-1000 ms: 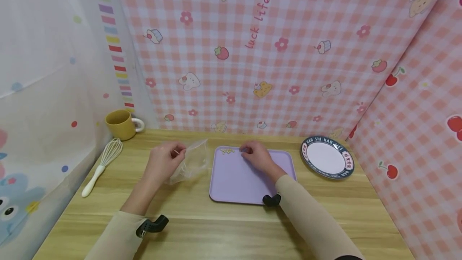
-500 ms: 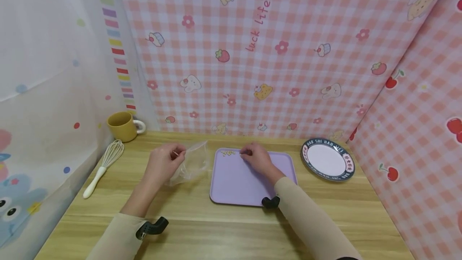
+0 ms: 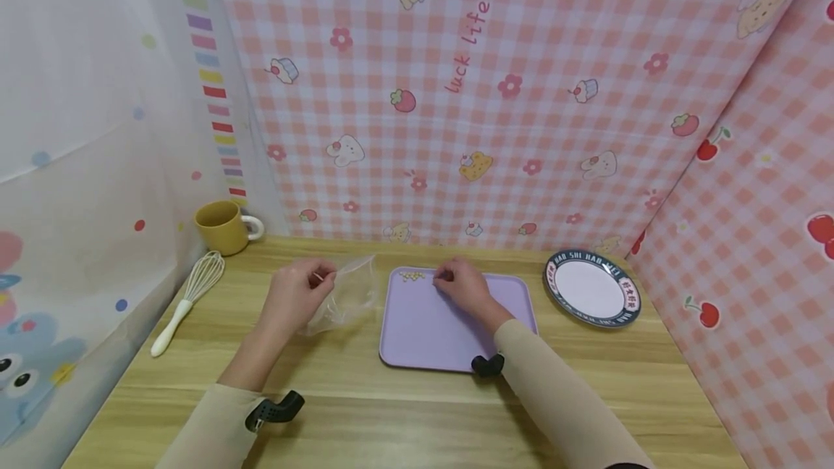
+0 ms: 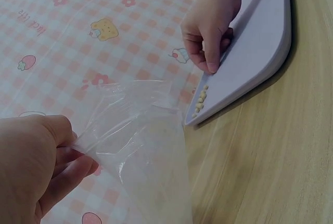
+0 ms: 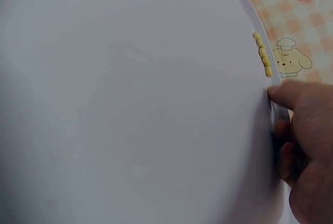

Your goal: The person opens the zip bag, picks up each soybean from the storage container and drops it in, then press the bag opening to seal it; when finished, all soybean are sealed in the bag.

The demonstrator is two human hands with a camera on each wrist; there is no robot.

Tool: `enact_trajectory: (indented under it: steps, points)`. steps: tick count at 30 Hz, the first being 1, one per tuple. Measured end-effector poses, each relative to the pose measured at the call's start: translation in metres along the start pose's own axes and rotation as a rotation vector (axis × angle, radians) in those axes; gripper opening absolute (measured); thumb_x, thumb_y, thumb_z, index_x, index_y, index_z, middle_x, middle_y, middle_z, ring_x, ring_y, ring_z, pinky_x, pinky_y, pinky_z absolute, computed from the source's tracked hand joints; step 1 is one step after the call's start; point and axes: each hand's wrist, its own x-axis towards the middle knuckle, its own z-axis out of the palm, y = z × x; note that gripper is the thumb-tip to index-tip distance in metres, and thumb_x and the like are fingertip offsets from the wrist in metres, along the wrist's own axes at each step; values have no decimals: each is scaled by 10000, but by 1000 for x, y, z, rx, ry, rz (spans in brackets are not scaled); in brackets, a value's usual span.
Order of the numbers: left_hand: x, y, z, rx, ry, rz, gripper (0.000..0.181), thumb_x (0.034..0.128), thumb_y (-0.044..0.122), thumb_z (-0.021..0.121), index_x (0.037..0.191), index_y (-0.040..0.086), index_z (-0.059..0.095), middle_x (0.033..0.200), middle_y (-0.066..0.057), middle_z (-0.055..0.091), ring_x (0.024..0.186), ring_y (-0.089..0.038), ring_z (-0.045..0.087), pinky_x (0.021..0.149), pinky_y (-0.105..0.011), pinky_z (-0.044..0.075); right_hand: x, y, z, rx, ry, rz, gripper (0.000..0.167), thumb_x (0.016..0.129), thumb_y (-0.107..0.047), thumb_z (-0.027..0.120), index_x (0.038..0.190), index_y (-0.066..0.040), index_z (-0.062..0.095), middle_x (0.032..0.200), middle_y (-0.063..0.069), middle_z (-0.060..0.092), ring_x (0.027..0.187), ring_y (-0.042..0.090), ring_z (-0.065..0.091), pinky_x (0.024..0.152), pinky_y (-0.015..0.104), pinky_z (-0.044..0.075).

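Plate [image 3: 591,288] "HAO SHI HAO WEI": right of right hand [image 3: 464,286] (over tray [image 3: 426,331] of yellow bits [image 5: 263,54], grip unclear); left hand [image 3: 295,292] pinches bag [image 4: 153,154].

A yellowish, wood-grained table [image 3: 404,422] is bearing, from left to right, a white balloon whisk [image 3: 184,305] lying just in front of a mustard-yellow, white-handled mug [image 3: 224,234], a round-cornered, rectangular lilac tray [image 3: 423,324], and a round white plate [image 3: 591,289] with a dark, lettered rim.
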Motion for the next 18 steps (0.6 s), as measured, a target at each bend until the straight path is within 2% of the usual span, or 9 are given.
enact_trajectory:
  steps: [3, 7, 12, 18]
  points:
    - [0, 0, 0, 3, -3, -3, 61, 980, 45, 779, 1006, 89, 812, 920, -61, 778, 793, -201, 733, 719, -425, 617, -2, -4, -1, 94, -28, -60, 32, 982, -87, 826, 984, -98, 796, 947, 12, 664, 861, 154, 602, 770, 324, 522]
    - [-1, 0, -1, 2, -1, -8, 51, 980, 48, 786, 1006, 84, 812, 913, -58, 776, 785, -200, 729, 707, -424, 614, -7, -19, -1, 223, -60, -182, 38, 978, -39, 771, 1004, -56, 750, 864, 18, 621, 784, 141, 547, 689, 284, 470]
    - [0, 0, -1, -1, 3, 0, 50, 987, 49, 772, 1005, 77, 809, 909, -60, 778, 783, -198, 733, 708, -428, 618, -14, -50, 4, 288, -22, -321, 49, 952, -23, 739, 994, -32, 715, 813, -2, 558, 743, 117, 503, 666, 262, 424]
    - [1, 0, 0, -4, -7, -2, 50, 978, 50, 791, 1016, 79, 804, 922, -67, 780, 794, -208, 739, 717, -434, 622, -20, -85, 15, 320, 27, -446, 113, 953, 30, 756, 967, -65, 697, 817, -1, 555, 714, 88, 492, 638, 234, 418]
